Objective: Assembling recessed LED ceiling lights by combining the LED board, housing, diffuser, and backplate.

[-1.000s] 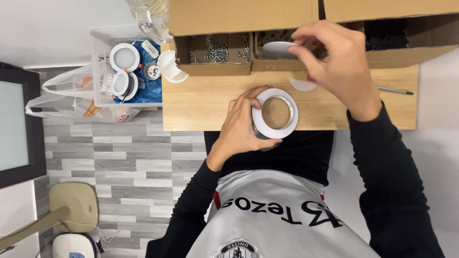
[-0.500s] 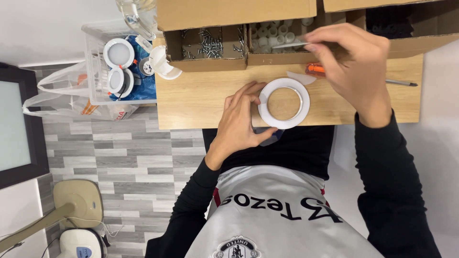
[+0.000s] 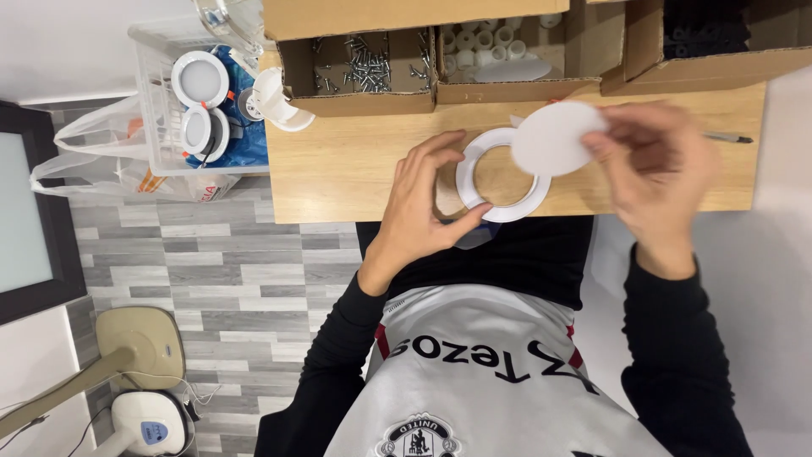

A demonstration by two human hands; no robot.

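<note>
Far left, off the desk: a clear plastic bin (image 3: 156,101) w/ round white lamps (image 3: 200,79) inside, sitting over a plastic bag (image 3: 93,165). A white lamp housing (image 3: 275,100) lies at the left corner of the wooden desk (image 3: 338,169).

Along the back edge of the desk, cardboard boxes: the left box (image 3: 355,68) has loose screws, the next box (image 3: 507,55) has small white rings & a white disc shape, the dark box (image 3: 702,38) at right I can't make out.

My left hand (image 3: 419,211) rests on the desk, thumb & fingers spread around the left side of the white ring (image 3: 501,176), touching its rim and steadying it, not a full clench. The ring lies flat on the desk near the front edge, just in front of me.

My right hand (image 3: 655,173) is blurred; fingertips pinched on the right edge of a white disc (image 3: 554,138), held just above the ring's upper right, overlapping it. A thin tool (image 3: 727,136) lies on the desk behind that hand.
</note>
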